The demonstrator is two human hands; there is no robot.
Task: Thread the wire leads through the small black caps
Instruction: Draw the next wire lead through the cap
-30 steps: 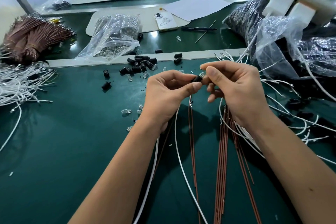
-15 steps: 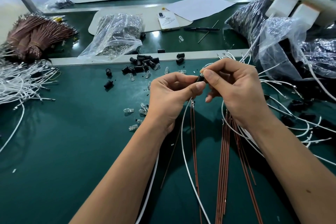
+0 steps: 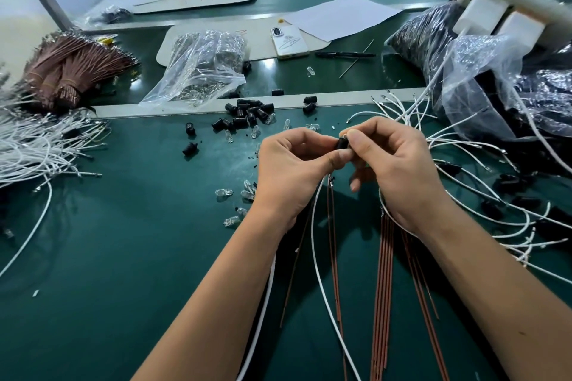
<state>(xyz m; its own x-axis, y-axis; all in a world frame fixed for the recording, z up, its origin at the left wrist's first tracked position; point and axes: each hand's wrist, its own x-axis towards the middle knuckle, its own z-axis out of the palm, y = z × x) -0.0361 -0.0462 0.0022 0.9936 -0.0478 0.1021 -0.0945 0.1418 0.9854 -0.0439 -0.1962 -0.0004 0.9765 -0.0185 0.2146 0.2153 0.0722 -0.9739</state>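
pinching one black cap (image 3: 342,143) between both hands: left hand (image 3: 294,170) and right hand (image 3: 399,164) fingers grasping it, brown wire (image 3: 332,226) hanging below toward the body.

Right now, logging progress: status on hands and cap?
Left hand and right hand both pinching one black cap. Leads hang below. Nothing blocking.

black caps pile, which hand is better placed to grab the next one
Left. The left hand sits nearer the loose black caps, just beyond it, while the right hand lies farther away. Both now pinch one black cap.
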